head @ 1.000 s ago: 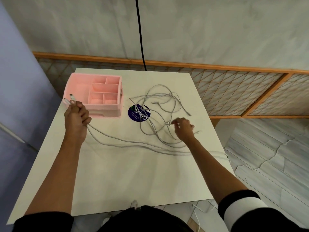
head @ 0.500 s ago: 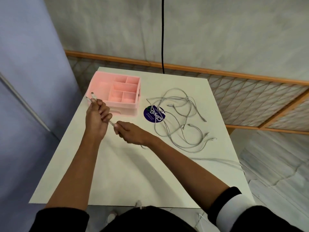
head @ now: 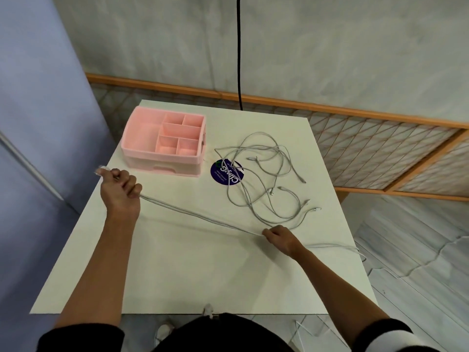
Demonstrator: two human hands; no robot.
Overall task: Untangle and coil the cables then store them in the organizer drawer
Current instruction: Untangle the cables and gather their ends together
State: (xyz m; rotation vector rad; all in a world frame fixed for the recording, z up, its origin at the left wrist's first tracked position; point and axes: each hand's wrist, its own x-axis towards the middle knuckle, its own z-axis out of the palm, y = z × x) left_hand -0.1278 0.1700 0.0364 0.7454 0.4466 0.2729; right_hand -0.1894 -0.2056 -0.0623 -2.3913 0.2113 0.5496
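My left hand (head: 121,191) grips the plug ends of a doubled grey cable (head: 200,217) near the table's left edge. The cable runs taut across the white table (head: 203,270) to my right hand (head: 279,238), which pinches it near the right side. Past that hand the cable trails off the table's right edge. A tangle of grey cables (head: 264,179) lies loose at the back right. The pink organizer (head: 165,143), with several open top compartments and a drawer in its front, stands at the back left, just beyond my left hand.
A round blue sticker (head: 226,172) lies under the tangle beside the organizer. A black cord (head: 239,54) hangs down behind the table. A wooden lattice rail (head: 380,138) runs along the back and right. More white cable lies on the floor (head: 307,334).
My right hand slid along the cable from beside my left hand out to the right, stretching the doubled cable taut. My left hand kept its grip.
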